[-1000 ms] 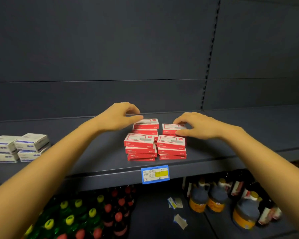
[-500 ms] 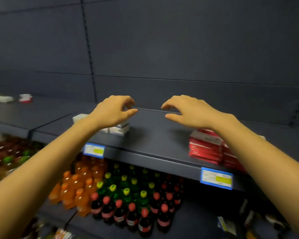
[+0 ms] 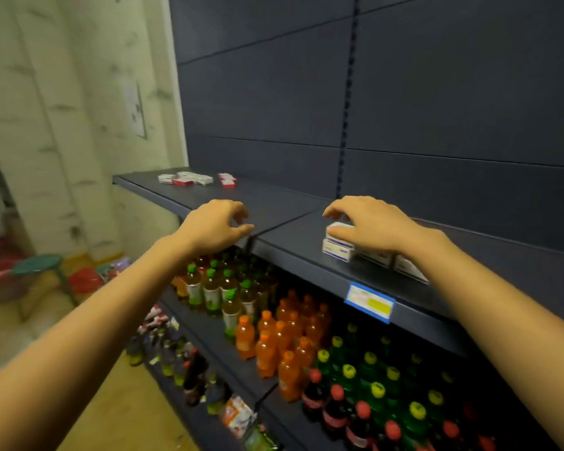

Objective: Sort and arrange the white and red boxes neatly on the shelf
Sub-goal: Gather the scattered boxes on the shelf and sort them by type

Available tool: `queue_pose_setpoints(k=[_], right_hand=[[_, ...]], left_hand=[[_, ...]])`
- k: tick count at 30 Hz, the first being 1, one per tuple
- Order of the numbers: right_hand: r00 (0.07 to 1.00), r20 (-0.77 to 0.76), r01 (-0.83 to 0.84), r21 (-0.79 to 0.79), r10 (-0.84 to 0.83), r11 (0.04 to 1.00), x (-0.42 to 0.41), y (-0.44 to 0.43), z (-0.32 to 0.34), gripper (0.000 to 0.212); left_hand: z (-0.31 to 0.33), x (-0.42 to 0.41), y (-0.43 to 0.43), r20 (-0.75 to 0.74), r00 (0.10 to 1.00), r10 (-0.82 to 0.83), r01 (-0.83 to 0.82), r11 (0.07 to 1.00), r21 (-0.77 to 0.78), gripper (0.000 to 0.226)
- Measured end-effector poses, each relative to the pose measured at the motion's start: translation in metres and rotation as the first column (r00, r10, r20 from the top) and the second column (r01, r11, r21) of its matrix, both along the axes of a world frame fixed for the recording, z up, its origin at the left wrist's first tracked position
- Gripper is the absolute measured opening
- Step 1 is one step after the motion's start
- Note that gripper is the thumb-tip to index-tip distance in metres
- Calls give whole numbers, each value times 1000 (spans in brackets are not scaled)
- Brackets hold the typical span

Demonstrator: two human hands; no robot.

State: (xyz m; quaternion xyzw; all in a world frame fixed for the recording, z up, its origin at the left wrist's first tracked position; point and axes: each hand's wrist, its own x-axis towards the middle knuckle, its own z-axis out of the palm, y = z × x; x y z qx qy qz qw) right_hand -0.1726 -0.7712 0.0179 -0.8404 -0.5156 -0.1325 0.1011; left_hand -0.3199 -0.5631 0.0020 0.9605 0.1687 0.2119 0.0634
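Since the view was swung left, the right hand [image 3: 372, 227] is now found over the white boxes [image 3: 337, 250], where the left hand [image 3: 215, 224] was before; its fingers [image 3: 331, 211] are curled above the top box [image 3: 337, 227], but a grip cannot be told. The left hand is kept loosely curled, holding nothing. The boxes are stacked flat at the shelf [image 3: 290, 232] front, long sides along its edge. At the far left end, loose boxes [image 3: 196, 179] are scattered.

Swung left — right hand [image 3: 372, 224] now over the white boxes [image 3: 337, 247], seemingly touching; left hand [image 3: 214, 224] hovers at the shelf [image 3: 290, 231] edge.
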Motion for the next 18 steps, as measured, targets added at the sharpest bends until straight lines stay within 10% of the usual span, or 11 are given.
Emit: queue_pose_setpoints(k=[18], right_hand=[[993,-81,88,-42,-91,995,4,282,-21,35]], left_hand=[[-19,-7,270,-31,999,17,-18,999,-30,35]])
